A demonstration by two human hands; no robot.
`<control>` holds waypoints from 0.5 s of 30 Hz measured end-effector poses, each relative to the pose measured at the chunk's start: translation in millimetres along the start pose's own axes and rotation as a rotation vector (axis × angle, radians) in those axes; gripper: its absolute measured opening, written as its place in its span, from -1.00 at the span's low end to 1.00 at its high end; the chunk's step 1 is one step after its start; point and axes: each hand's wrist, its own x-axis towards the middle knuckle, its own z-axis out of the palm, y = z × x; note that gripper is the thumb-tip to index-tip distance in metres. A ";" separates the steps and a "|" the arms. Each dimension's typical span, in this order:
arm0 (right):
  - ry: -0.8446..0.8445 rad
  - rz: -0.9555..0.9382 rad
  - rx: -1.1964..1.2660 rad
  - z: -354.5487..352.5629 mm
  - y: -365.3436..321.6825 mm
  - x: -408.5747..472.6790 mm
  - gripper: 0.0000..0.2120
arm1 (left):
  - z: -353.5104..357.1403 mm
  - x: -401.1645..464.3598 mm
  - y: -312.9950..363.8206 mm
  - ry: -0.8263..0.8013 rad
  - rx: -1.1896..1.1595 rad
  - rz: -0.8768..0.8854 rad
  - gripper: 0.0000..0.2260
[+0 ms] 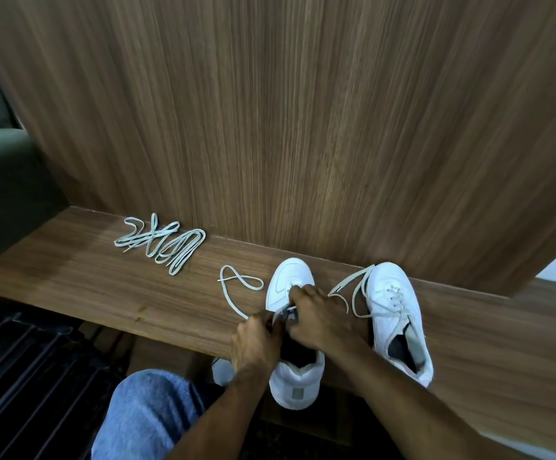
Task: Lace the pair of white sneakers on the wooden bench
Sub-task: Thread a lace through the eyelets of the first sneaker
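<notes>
Laces first: a loose heap of pale grey flat shoelaces [160,242] lies on the brown wood-grain bench [80,277] at about ten o'clock from the hands; how many are tangled there cannot be counted. At nine o'clock from the hands, a single pale lace [236,287] loops across the bench and runs into the left hand [256,340], whose fingers curl in and pinch it just beside the eyelets. The left forearm comes up from six o'clock, past a knee in blue denim [150,413].

Two white leather low-top sneakers stand toe toward the wood panel wall [286,111]. The near white sneaker [294,376], heel overhanging the bench edge, is under both hands, so its tongue and eyelets are mostly hidden. The right hand [319,318] lies over its vamp, knuckles up, fingers bent down onto the lace area; exactly what they pinch cannot be told.

At three o'clock, the second white sneaker [399,313] is already laced through several eyelets, loose ends trailing toward twelve o'clock.
</notes>
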 end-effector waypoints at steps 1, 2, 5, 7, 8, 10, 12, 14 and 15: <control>0.019 0.021 -0.010 3.5 -5.0 -1.1 -0.62 | 0.2 0.7 0.1 0.002 0.001 -0.001 -0.72; 0.052 0.030 -0.041 5.2 -7.7 -1.0 -0.63 | 0.7 0.9 -0.3 -0.001 0.000 0.000 -0.72; 0.081 -0.014 -0.165 2.5 -1.3 4.2 -0.68 | 1.3 0.9 -1.3 0.004 0.002 0.001 -0.65; 0.071 -0.044 -0.072 -0.9 4.6 6.9 -0.78 | 2.0 1.1 -2.9 0.023 0.015 0.000 -0.64; 0.101 -0.023 0.069 -3.4 6.9 7.4 -0.86 | 1.5 1.2 -3.1 0.023 0.012 0.002 -0.65; 0.162 0.093 0.409 -14.3 12.6 9.3 -0.88 | 0.1 1.6 -1.9 0.021 0.008 0.011 -0.70; 0.325 0.246 0.858 -32.6 24.2 14.0 -0.73 | -0.3 2.3 -1.0 0.028 0.022 0.021 -0.72; 0.516 0.351 1.060 -51.7 39.5 17.4 -0.72 | -0.2 1.9 -1.2 0.035 0.031 0.023 -0.73; 0.531 0.359 1.004 -59.1 46.4 19.8 -0.77 | 0.4 1.9 -0.8 0.039 0.035 0.025 -0.73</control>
